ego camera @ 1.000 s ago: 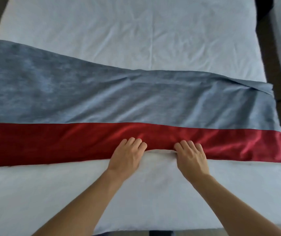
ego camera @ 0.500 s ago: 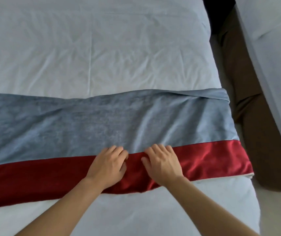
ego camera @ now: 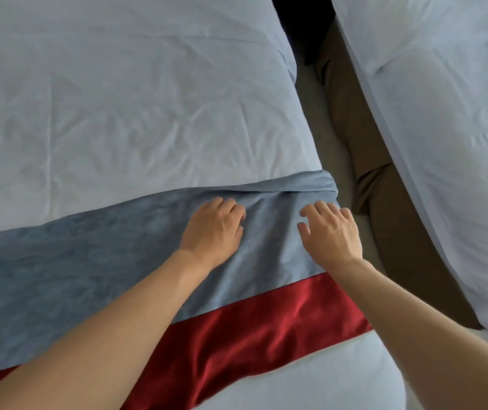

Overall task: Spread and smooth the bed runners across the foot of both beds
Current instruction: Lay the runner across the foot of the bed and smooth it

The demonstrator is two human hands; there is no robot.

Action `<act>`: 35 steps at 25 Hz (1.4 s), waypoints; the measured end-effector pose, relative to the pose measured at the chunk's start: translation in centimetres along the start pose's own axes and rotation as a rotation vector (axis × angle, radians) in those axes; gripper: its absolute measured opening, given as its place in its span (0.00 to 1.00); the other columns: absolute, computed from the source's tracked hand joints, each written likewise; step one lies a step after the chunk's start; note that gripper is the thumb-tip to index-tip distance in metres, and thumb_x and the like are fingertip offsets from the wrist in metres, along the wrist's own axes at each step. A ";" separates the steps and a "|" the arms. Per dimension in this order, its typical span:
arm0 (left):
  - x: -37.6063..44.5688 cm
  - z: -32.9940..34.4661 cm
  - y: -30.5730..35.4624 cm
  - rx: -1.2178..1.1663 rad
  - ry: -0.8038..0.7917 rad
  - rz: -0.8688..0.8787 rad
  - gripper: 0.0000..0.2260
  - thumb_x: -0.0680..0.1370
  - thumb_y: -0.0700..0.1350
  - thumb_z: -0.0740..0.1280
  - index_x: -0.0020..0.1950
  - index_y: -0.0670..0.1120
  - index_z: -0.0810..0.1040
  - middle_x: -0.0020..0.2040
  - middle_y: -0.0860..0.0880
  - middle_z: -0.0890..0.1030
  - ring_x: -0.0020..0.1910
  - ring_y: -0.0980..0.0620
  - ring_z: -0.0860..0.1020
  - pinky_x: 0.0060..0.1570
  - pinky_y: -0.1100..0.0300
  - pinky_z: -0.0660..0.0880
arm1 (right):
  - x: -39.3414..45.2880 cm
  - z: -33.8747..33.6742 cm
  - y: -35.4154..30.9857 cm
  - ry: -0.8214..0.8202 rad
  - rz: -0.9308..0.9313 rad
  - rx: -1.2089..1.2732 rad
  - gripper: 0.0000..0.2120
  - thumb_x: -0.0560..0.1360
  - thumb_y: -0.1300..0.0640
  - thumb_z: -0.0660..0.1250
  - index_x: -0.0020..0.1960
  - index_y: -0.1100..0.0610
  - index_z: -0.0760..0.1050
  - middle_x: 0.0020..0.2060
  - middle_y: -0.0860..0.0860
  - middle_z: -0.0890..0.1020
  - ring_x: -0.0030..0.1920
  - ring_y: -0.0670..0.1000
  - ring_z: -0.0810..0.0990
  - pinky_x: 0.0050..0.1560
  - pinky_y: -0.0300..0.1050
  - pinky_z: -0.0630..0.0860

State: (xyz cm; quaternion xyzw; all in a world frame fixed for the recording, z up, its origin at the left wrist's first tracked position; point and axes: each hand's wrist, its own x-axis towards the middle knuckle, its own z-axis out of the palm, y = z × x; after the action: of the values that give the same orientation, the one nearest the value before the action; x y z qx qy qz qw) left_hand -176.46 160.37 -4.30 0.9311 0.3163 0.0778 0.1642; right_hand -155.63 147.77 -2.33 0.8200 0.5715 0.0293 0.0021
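Observation:
A bed runner (ego camera: 74,270), grey-blue with a red band (ego camera: 251,332) along its near edge, lies across the foot of the white bed (ego camera: 118,99). Its far right corner is folded over in a ridge near the bed's right edge. My left hand (ego camera: 214,229) rests palm down on the grey part, fingers curled slightly, just below that fold. My right hand (ego camera: 330,232) lies flat with fingers spread on the runner's right end, at the bed's edge. Neither hand grips the cloth.
A second white bed (ego camera: 443,128) stands to the right, with no runner visible on it. Between the beds runs a narrow gap with grey floor (ego camera: 322,143) and a brown bed skirt (ego camera: 384,232).
Both hands have moved from the red band up and right onto the grey part near the folded corner. My view has shifted right, showing more of the second bed.

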 end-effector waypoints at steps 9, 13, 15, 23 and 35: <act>12.3 5.7 3.5 0.184 -0.043 -0.090 0.11 0.78 0.45 0.65 0.60 0.46 0.76 0.55 0.48 0.77 0.53 0.45 0.74 0.54 0.52 0.68 | 8.8 6.1 10.4 -0.073 -0.063 0.061 0.12 0.77 0.56 0.67 0.60 0.55 0.77 0.53 0.53 0.79 0.52 0.57 0.77 0.54 0.52 0.70; 15.3 6.0 4.0 0.040 0.026 -0.231 0.05 0.79 0.43 0.64 0.49 0.45 0.79 0.45 0.48 0.81 0.43 0.45 0.77 0.47 0.52 0.69 | 11.3 7.3 11.3 -0.044 -0.101 0.091 0.06 0.79 0.60 0.62 0.49 0.57 0.78 0.43 0.53 0.79 0.44 0.57 0.75 0.48 0.52 0.67; 16.6 5.7 3.7 0.014 0.061 -0.305 0.05 0.79 0.45 0.65 0.47 0.46 0.80 0.43 0.50 0.82 0.41 0.46 0.77 0.48 0.51 0.71 | 12.8 7.2 11.8 0.005 -0.073 0.105 0.08 0.80 0.59 0.60 0.47 0.57 0.78 0.42 0.52 0.80 0.43 0.57 0.74 0.47 0.52 0.66; 14.2 5.3 3.2 -0.051 0.023 -0.338 0.14 0.79 0.57 0.63 0.46 0.48 0.79 0.41 0.53 0.79 0.40 0.51 0.76 0.45 0.54 0.72 | 13.5 6.6 9.6 -0.058 -0.062 0.224 0.11 0.75 0.60 0.62 0.56 0.56 0.78 0.49 0.52 0.80 0.47 0.56 0.76 0.52 0.52 0.69; -1.0 -2.0 -13.4 0.029 0.022 -0.535 0.04 0.77 0.46 0.68 0.47 0.47 0.82 0.45 0.51 0.82 0.44 0.47 0.79 0.49 0.52 0.71 | 12.7 5.1 -10.6 -0.085 -0.510 0.245 0.09 0.77 0.56 0.63 0.54 0.58 0.79 0.45 0.53 0.80 0.46 0.58 0.76 0.53 0.53 0.70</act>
State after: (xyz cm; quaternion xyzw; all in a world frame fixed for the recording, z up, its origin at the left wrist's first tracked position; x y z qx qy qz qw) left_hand -185.28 170.30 -7.25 0.8156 0.5541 0.0371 0.1623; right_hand -160.97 163.50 -7.20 0.6445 0.7580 -0.0761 -0.0659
